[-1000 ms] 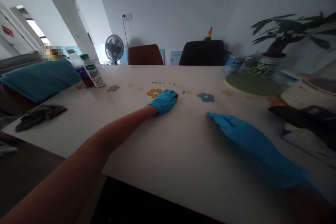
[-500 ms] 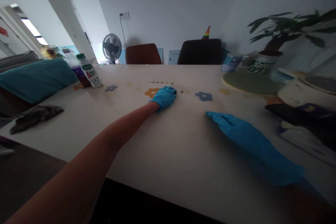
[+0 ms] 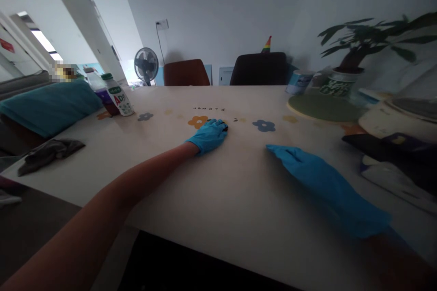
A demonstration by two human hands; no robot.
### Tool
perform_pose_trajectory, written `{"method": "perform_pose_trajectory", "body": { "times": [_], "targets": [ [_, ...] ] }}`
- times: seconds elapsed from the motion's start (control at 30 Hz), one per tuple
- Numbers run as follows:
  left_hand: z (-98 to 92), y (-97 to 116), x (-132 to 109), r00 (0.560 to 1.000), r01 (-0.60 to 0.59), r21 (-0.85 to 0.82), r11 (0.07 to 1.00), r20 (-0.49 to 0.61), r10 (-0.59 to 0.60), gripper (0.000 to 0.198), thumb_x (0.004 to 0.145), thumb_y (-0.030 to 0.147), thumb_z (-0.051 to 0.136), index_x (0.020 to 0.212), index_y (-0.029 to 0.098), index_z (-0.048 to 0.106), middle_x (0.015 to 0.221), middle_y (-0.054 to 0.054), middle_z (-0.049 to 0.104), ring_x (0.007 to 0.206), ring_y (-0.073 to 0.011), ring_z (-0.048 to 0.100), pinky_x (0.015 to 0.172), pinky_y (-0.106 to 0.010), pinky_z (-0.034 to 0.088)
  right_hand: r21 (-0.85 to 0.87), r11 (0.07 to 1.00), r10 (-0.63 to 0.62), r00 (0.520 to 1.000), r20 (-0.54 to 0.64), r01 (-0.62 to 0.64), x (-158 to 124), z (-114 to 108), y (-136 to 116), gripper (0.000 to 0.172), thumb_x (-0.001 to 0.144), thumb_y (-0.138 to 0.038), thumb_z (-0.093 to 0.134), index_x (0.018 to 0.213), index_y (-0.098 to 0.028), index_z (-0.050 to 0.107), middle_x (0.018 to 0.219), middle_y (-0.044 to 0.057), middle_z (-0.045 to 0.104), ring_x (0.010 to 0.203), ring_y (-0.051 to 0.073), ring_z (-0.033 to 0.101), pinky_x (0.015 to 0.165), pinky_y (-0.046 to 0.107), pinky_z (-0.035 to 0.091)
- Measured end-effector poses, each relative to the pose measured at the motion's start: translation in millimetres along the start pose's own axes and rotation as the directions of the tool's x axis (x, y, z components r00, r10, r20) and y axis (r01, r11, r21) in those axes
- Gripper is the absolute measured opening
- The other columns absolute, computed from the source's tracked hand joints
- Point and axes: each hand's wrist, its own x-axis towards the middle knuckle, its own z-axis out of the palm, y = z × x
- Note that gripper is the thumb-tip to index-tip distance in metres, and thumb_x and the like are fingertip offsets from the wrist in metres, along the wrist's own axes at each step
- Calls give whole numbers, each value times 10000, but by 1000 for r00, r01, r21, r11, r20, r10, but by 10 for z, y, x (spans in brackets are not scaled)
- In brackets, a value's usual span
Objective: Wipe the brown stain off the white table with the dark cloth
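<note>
Dim, brighter far left, stretched edges

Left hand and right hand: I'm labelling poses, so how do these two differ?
The left hand is farther from the camera, beside the orange flower print; the right hand is nearer and looks larger. Something dark shows at the left hand's fingertips; no such thing shows at the right hand's. Both wear blue gloves.

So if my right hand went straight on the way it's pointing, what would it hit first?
Most likely your left hand, beside the orange flower print. The line may only graze it, and how high your right hand sits above the table is unclear, so it could miss.
</note>
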Motion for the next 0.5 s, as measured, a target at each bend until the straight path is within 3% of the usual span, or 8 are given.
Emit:
{"method": "perform_pose_trajectory", "body": {
  "times": [0.1,0.23,0.5],
  "targets": [
    [-2,11,-139,1000,-31,-29,999,-5,31,439,1229,275,532,1592,194,764,1691,-165,735,1608,-317,668,1464,-464,442,19,998,65,997,32,-65,-2,5,12,655,1179,-593,479,1676,-322,809,1782,41,722,1651,443,692,1450,692,493],
    [-14,41,-251,999,-36,-40,999,20,37,468,1232,274,509,1628,180,741,1730,-169,705,1639,-314,642,1488,-464,415,31,998,50,999,1,-50,-3,27,21,627,1171,-601,511,1631,-326,837,1739,62,761,1655,455,686,1451,717,480],
    [-29,50,-245,999,-27,-52,998,34,29,479,1250,296,479,1637,175,734,1713,-167,719,1616,-332,652,1490,-496,421,-2,1000,27,999,-20,-27,9,70,72,641,1172,-622,484,1625,-337,836,1736,70,766,1641,467,697,1425,711,517]
  ]
}}
